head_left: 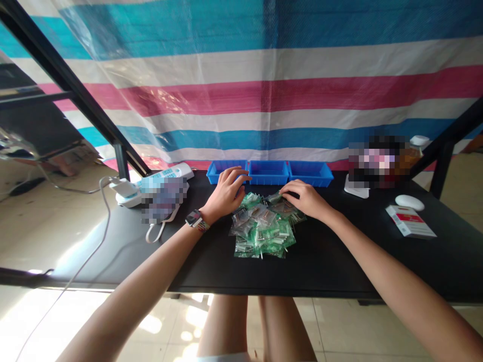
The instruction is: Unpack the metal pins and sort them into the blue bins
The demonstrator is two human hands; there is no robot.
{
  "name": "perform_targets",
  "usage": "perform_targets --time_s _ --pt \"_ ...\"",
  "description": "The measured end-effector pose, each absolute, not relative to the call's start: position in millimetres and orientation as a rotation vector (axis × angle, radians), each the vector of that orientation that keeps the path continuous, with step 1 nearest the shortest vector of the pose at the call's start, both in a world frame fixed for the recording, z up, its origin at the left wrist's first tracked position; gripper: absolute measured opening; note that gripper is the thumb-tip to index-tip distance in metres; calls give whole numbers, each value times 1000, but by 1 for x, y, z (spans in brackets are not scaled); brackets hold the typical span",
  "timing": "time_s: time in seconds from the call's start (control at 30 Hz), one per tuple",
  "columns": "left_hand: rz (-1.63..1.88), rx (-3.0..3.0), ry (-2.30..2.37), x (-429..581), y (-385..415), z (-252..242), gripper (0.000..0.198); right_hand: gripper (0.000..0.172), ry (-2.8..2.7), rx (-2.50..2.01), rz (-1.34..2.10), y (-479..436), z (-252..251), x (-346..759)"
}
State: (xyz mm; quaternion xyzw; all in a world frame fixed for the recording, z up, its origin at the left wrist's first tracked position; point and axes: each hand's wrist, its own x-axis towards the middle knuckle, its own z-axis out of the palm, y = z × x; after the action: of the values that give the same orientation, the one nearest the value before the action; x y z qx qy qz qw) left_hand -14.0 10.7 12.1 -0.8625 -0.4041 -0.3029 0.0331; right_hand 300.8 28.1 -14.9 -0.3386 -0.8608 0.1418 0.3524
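Observation:
A pile of small plastic bags [266,234], some green-tinted and some clear, lies on the black table. Small silvery and brownish rod-like pieces show inside them. My left hand [227,192] hovers at the pile's upper left, fingers bent and apart, with nothing visible in them. At the pile's upper right, my right hand [305,197] has thumb and fingers pinched on the edge of a clear plastic bag [275,198]. Just beyond my hands stand three blue bins in a row: a left bin [217,173], a middle bin [268,173] and a right bin [311,173].
To the left lie a white power strip [171,173] with a plugged-in charger [124,188] and a trailing cable [107,211]. At right are a red-and-white box [410,221], a white oval object [410,202] and a bottle [417,148]. A striped sheet [241,95] hangs behind.

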Motion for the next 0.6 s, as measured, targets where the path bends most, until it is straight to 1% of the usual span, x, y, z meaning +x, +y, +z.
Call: perform_targets --time_s 0.17,0.43,0.53,0.6 --pt "-965 -2669 -1140 -14 10 13 41 21 -1961 -977 661 28 -14 302" --pt "-893 -2744 -1031 -4 0 19 46 43 -1509 -923 1125 13 -2 285" --pt "-873 -2763 -980 4 -8 23 42 51 -1391 -908 1324 1 3 274" --pt "-899 -2790 -921 9 -13 25 36 52 -1365 -898 1411 -7 5 268"
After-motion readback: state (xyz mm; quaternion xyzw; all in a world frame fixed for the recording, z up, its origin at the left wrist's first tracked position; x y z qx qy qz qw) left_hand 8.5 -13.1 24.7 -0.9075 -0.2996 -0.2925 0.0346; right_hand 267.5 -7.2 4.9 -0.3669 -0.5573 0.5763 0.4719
